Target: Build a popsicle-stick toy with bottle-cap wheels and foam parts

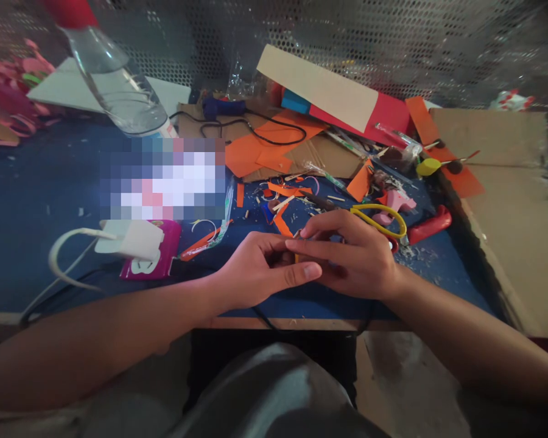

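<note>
My left hand [260, 267] and my right hand [347, 249] meet above the front part of the blue tabletop. Both have curled fingers, and their fingertips come together over a small thing mostly hidden between them. Only a thin yellow-orange edge [296, 257] of it shows, so its kind cannot be made out. The left thumb lies stretched across the front, towards the right palm. Just beyond the right hand lie a yellow loop [399, 226], which looks like a tool handle, and a red handle-like piece [432, 226]. Orange scraps [282, 220] are scattered behind the fingers.
On the left are a water bottle [119, 91] with a red cap, a white charger plug [132, 243] and a magenta box [168, 243]. Orange sheets [256, 149] and a beige-and-red box [319, 85] lie at the back. Cardboard [506, 231] covers the right side.
</note>
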Available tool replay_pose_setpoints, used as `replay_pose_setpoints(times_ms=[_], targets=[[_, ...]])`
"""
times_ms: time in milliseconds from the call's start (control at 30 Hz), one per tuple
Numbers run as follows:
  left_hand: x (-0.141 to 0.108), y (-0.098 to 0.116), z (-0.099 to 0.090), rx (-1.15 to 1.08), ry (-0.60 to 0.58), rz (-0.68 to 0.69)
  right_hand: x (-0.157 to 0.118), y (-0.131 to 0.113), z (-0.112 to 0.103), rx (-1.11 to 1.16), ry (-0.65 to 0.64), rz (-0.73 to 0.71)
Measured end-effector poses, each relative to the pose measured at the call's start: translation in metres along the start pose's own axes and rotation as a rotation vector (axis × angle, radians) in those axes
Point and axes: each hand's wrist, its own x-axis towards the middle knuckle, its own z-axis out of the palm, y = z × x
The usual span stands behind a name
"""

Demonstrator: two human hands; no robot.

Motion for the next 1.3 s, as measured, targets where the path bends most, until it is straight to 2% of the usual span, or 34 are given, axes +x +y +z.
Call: replay_pose_setpoints(times_ms=[133, 300, 400, 533, 700, 900, 1067, 1200, 1300], targets=[[-0.001, 0.001, -0.001, -0.008, 0.05, 0.029, 0.003, 0.002, -0.001, 0.038, 0.055, 0.017], [-0.001, -0.001, -0.003, -0.043, 0.014, 0.079, 0.004, 0.003, -0.004, 0.118, -0.004, 0.027], [0.0, -0.004, -0.004, -0.115, -0.011, 0.112, 0.004, 0.004, -0.003, 0.095, 0.035, 0.035], [0.0, -0.003, -0.004, -0.097, -0.003, 0.082, 0.005, 0.005, 0.0, 0.082, 0.09, 0.036], [-0.001, 0.002, -0.003, -0.002, 0.016, 0.06, 0.004, 0.004, 0.0, 0.105, 0.061, 0.03], [-0.001, 0.0, -0.003, 0.047, -0.046, 0.037, 0.003, 0.004, -0.001, 0.108, 0.049, 0.029], [-0.001, 0.002, -0.002, 0.06, -0.029, 0.039, 0.002, 0.004, 0.0, 0.1, 0.034, 0.028], [0.0, 0.006, 0.001, -0.009, -0.102, 0.04, 0.0, 0.004, 0.0, 0.101, 0.023, 0.04], [0.0, 0.008, 0.001, 0.027, -0.088, 0.033, 0.001, 0.004, 0.0, 0.102, 0.033, 0.035]])
